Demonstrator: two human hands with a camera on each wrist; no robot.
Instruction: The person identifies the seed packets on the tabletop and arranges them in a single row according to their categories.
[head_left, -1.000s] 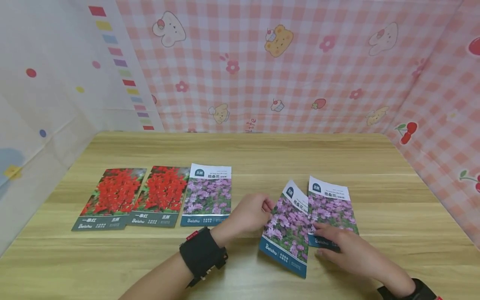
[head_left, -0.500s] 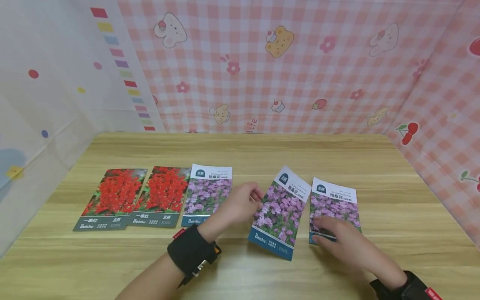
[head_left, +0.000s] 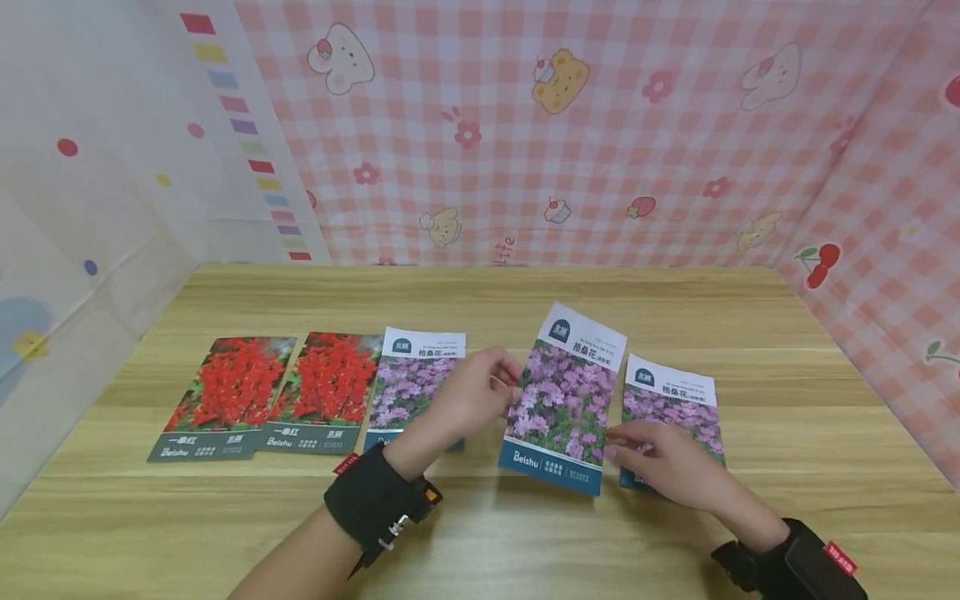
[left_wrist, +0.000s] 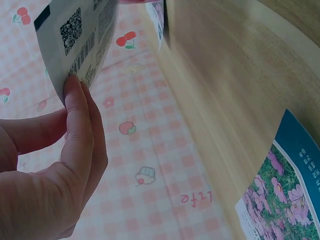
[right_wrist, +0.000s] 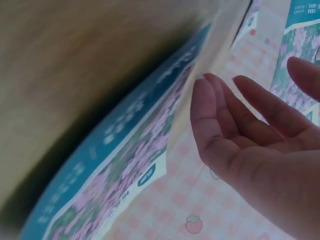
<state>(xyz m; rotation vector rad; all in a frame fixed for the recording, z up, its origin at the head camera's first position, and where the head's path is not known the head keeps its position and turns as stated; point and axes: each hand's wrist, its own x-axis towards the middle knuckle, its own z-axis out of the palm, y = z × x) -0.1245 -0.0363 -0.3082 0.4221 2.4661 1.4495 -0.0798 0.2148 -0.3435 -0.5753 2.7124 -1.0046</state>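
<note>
Purple-flowered, the raised packet (head_left: 566,400) tilts over the worktop (head_left: 165,533), pinched by the left hand (head_left: 474,393) and not yet set down, the right hand (head_left: 663,460) beside it, fingers parted, while three packets (head_left: 324,383) at left and a fourth packet (head_left: 672,402) at right lie flat, seemingly placed.

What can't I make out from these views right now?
Head view: lower right of the left purple packet, covered by the left hand.
Left wrist view: one end of the held packet, cut off by the top edge.
Right wrist view: blue-band lettering on the right purple packet, blurred.
</note>
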